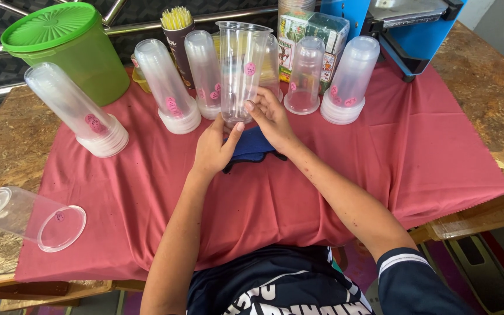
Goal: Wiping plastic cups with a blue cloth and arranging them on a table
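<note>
Your left hand [214, 149] and right hand [270, 116] both grip the upright cup [241, 70] near its base; a green tub [68, 52] stands at ten o'clock on the surface [479, 87].

Clear plastic cup [241, 70]; upright, pink sticker; held.

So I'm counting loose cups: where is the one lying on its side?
In the head view, the tipped clear cup lies at the table's near left corner, its mouth on the edge of the red cloth, well left of the left hand.
</note>
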